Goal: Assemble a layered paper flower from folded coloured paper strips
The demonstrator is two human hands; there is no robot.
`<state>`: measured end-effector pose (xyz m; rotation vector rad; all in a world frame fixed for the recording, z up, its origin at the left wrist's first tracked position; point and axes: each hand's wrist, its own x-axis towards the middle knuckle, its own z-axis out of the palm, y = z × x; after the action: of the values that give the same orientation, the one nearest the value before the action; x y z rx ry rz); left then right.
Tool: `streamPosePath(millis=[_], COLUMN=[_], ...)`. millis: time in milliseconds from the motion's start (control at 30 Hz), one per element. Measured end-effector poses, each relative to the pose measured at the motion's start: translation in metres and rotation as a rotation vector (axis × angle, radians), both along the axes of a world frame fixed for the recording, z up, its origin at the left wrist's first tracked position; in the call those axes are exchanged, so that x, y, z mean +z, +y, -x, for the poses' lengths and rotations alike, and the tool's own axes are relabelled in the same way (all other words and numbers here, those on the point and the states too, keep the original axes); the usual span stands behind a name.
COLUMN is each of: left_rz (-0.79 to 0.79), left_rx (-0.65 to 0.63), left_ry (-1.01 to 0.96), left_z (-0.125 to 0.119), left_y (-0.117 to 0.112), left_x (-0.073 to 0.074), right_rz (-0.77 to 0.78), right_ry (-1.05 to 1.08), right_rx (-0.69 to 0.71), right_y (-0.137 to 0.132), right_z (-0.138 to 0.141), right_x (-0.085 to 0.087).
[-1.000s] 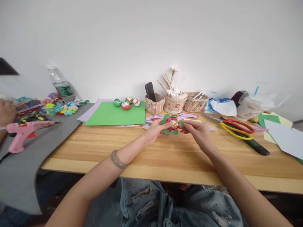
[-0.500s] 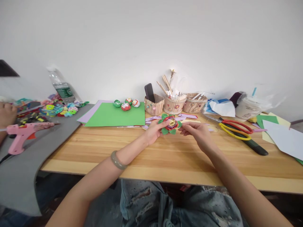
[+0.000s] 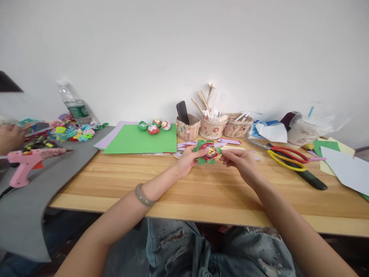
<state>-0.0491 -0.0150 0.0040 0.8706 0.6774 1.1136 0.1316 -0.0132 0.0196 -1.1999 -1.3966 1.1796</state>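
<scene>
Between my hands, above the wooden table (image 3: 161,188), is a folded paper flower (image 3: 210,151) with green outer petals, red and purple layers and a yellow middle. My left hand (image 3: 188,159) grips it from the left, thumb lying across the petals. From the right, my right hand (image 3: 240,161) pinches the tip of a green petal between thumb and fingers. Behind the flower lie several folded purple paper strips (image 3: 230,141). Farther left, several small paper flowers (image 3: 153,129) sit on a green paper sheet (image 3: 138,143).
Three wooden baskets (image 3: 188,129) line the wall. Scissors (image 3: 288,156), a lidded cup (image 3: 305,130) and white paper (image 3: 346,163) are at right. A pink glue gun (image 3: 27,163) rests on a grey mat (image 3: 66,173) at left, near another person's hand (image 3: 11,138).
The flower has tilted slightly in my hands, and my right hand keeps its pinch at the petal's edge. The other person's hand at far left has shifted a little to the right.
</scene>
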Motion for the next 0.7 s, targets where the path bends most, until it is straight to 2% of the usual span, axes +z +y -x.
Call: streamPosePath(millis=[300, 700], left_rz=[0.026, 0.039], left_rx=[0.007, -0.005], left_ry=[-0.031, -0.028], left_z=[0.0001, -0.0003], left_y=[-0.0017, -0.0017], left_x=[0.0034, 0.0023], right_rz=[0.127, 0.125], right_ry=[0.097, 0.101], right_rx=[0.076, 0.051], right_y=[0.0012, -0.0014], right_z=[-0.0035, 0.0003], right_x=[0.0012, 0.0019])
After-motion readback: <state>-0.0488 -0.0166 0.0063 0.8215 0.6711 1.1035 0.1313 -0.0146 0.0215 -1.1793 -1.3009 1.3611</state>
